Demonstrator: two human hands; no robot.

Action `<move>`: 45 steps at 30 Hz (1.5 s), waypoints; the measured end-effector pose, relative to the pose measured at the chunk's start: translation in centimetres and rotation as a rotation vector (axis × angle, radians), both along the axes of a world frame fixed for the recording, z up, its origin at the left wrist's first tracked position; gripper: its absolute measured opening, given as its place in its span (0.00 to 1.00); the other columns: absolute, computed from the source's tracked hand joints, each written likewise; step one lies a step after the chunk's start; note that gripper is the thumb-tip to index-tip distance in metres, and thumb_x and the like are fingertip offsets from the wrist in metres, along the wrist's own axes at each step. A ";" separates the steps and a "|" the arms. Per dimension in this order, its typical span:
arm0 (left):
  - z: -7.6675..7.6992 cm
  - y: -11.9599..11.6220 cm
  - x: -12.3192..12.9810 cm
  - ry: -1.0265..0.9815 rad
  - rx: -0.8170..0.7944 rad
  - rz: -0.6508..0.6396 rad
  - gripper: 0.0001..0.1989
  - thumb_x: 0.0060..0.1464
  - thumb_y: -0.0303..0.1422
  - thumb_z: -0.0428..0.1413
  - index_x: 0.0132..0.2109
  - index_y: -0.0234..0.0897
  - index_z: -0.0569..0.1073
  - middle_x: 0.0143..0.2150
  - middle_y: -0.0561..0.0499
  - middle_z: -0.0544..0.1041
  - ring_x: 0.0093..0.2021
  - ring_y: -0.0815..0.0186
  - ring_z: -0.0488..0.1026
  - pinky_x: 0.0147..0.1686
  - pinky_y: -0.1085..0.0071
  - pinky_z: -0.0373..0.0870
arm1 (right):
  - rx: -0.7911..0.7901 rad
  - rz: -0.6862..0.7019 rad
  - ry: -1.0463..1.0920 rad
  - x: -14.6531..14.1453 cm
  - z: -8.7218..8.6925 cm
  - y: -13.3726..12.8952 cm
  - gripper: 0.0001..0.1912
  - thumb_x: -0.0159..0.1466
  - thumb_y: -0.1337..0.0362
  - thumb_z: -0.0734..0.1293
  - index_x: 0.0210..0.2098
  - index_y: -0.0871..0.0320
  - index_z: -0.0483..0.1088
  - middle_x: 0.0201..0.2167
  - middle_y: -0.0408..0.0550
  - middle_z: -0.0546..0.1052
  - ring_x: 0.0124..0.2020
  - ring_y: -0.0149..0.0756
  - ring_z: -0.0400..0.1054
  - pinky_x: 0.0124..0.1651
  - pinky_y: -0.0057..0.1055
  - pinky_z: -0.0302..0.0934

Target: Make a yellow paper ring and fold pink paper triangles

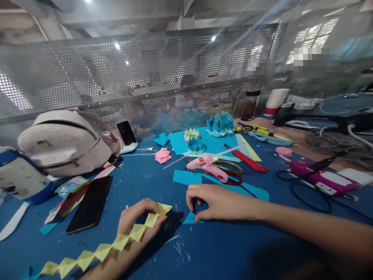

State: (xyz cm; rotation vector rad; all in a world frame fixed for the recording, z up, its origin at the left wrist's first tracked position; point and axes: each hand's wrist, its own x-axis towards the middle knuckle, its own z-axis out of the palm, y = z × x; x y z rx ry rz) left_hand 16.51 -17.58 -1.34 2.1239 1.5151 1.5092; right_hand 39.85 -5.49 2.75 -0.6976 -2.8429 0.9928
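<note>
My left hand (142, 217) grips one end of a yellow folded-paper chain (112, 244) between thumb and fingers. The chain is a zigzag of pointed paper units that slants down over my forearm, with a blue folded piece (32, 273) at its lower left end. On the blue table, my right hand (208, 200) curls down over a small blue paper triangle (190, 218), thumb and index fingertips close together on it. Just beyond this hand lie blue paper strips (186, 177) and a pink hot glue gun (207, 166).
A backpack (64, 144) and a black phone (90, 204) are on the left. Further back stand a blue paper ring (220, 125), a yellow-and-blue paper piece (192, 135) and a red-handled cutter (247, 159). Cables and a purple power strip (323, 179) lie right. A perforated metal screen (140, 74) borders the table.
</note>
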 end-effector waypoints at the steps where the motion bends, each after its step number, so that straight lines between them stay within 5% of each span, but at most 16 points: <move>1: 0.0 0.0 0.0 -0.002 0.000 -0.001 0.07 0.59 0.34 0.60 0.34 0.38 0.72 0.28 0.55 0.75 0.25 0.70 0.71 0.28 0.77 0.67 | -0.023 0.004 0.008 0.0 -0.1 -0.1 0.07 0.60 0.66 0.73 0.37 0.55 0.72 0.40 0.41 0.74 0.39 0.32 0.67 0.36 0.26 0.54; 11: 0.8 0.1 -0.4 0.058 -0.008 -0.044 0.05 0.57 0.29 0.61 0.34 0.38 0.71 0.27 0.56 0.75 0.24 0.72 0.72 0.28 0.79 0.69 | -0.078 0.063 0.088 0.1 -0.6 -0.8 0.05 0.64 0.60 0.71 0.36 0.55 0.77 0.39 0.43 0.74 0.41 0.34 0.67 0.39 0.27 0.56; 21: 0.8 0.1 -0.4 0.076 0.010 -0.054 0.05 0.56 0.29 0.61 0.34 0.38 0.71 0.28 0.57 0.75 0.24 0.72 0.71 0.28 0.79 0.68 | -0.176 0.109 0.200 -0.4 -1.6 -0.9 0.03 0.57 0.70 0.75 0.29 0.58 0.77 0.30 0.40 0.77 0.35 0.30 0.68 0.38 0.25 0.58; 29: 0.5 0.1 0.1 0.021 -0.049 -0.078 0.06 0.57 0.29 0.61 0.34 0.39 0.71 0.28 0.57 0.75 0.26 0.73 0.70 0.29 0.80 0.65 | -0.518 -0.183 0.413 -0.7 -1.0 -0.6 0.13 0.50 0.66 0.79 0.34 0.59 0.75 0.28 0.40 0.77 0.28 0.28 0.68 0.29 0.23 0.58; 34: -0.1 0.3 0.2 -0.006 -0.092 -0.157 0.06 0.58 0.31 0.61 0.33 0.39 0.71 0.28 0.56 0.75 0.26 0.71 0.70 0.30 0.79 0.65 | -0.514 -0.229 0.493 -0.9 -1.8 -0.5 0.09 0.52 0.63 0.77 0.26 0.60 0.76 0.27 0.44 0.79 0.29 0.31 0.71 0.33 0.26 0.63; 45: -0.6 0.3 0.3 -0.022 -0.141 -0.226 0.06 0.60 0.33 0.59 0.34 0.39 0.71 0.28 0.54 0.75 0.27 0.70 0.69 0.31 0.77 0.64 | -0.432 -0.258 0.495 -1.3 -2.0 -1.2 0.07 0.55 0.62 0.74 0.29 0.60 0.78 0.27 0.45 0.78 0.28 0.30 0.68 0.31 0.25 0.60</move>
